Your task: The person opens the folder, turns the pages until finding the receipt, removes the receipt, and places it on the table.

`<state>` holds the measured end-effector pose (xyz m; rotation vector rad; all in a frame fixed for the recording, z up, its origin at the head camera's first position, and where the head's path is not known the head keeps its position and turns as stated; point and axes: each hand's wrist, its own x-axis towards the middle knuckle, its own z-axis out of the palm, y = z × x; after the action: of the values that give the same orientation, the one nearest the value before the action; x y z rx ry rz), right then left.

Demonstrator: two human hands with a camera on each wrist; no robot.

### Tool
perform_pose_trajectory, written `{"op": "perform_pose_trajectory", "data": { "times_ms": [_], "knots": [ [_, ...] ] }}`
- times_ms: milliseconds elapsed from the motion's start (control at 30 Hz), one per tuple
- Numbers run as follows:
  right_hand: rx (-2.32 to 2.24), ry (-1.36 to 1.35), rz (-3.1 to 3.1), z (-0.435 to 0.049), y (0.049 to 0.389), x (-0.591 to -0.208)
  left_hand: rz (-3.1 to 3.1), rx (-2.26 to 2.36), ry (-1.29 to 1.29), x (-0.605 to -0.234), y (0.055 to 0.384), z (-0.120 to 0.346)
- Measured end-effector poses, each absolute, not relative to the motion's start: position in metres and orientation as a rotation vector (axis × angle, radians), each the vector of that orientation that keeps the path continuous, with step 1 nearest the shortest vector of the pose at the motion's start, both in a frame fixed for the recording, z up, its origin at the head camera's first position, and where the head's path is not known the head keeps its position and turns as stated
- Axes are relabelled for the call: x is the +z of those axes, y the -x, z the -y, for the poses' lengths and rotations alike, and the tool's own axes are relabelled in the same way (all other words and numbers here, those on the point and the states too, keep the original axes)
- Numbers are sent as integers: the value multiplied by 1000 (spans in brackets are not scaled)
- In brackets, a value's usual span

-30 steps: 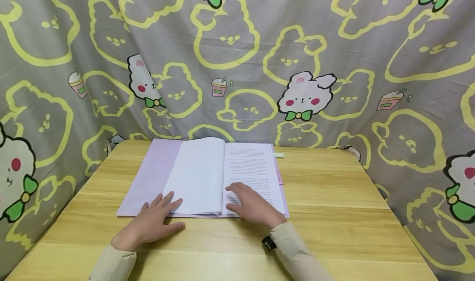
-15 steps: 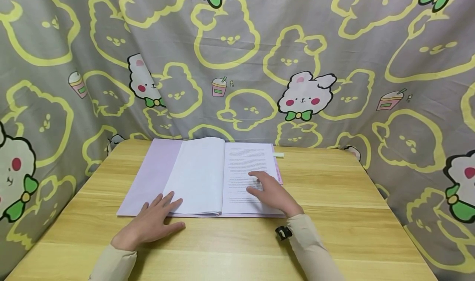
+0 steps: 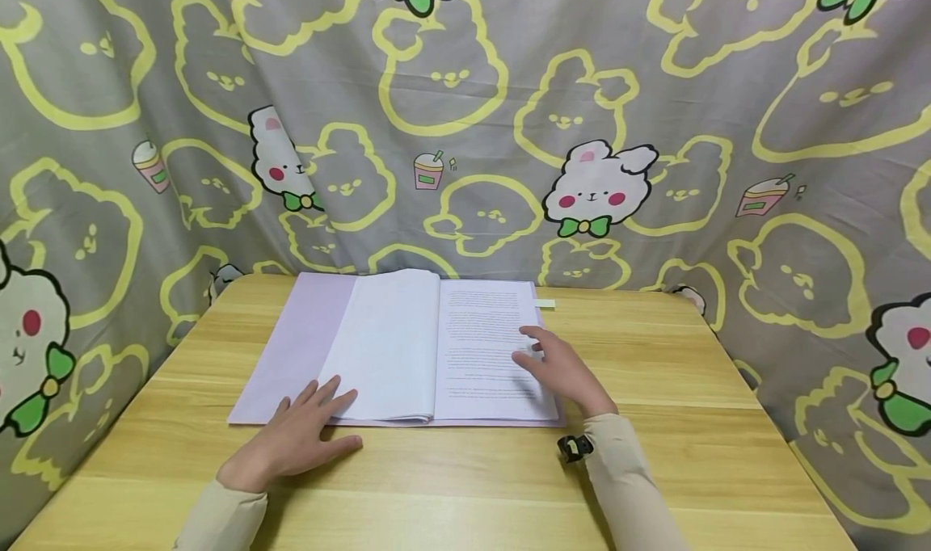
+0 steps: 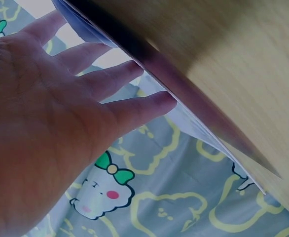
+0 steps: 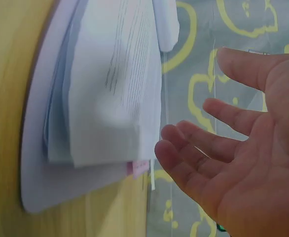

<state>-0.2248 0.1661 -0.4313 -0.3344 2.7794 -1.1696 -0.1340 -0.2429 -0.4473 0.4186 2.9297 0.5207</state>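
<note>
A document folder [image 3: 305,325] with a pale purple cover lies opened out on the table. Its left side bears a blank white page [image 3: 389,341], its right side a page of printed lines [image 3: 480,325]. My left hand [image 3: 294,438] rests with spread fingers on the lower left edge of the folder; the left wrist view shows its fingertips [image 4: 166,100] touching that edge. Over the right margin of the printed page hovers my right hand [image 3: 563,369], fingers loosely bent and holding nothing. In the right wrist view that hand [image 5: 243,158] is apart from the page edges.
A pale tab [image 3: 545,303] sticks out past the folder's right edge, and a pink tab [image 5: 139,168] shows in the right wrist view. The wooden table [image 3: 676,454] runs back to a grey patterned curtain [image 3: 465,131]. A small black device [image 3: 575,447] sits at the right wrist.
My right hand has moved rightward and slightly away from me, from near the folder's middle to the printed page's right margin. The left hand has stayed in place.
</note>
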Motion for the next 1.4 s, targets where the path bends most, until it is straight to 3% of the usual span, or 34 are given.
{"op": "perform_pose_trajectory", "data": {
  "times_ms": [633,1400],
  "knots": [
    [-1170,200,-2774,-182,233,-443,-2919,529,-414,-447,134,243],
    [-1105,228,-2795,-181,232,-447,-2918,525,-414,-448,134,243]
  ]
}}
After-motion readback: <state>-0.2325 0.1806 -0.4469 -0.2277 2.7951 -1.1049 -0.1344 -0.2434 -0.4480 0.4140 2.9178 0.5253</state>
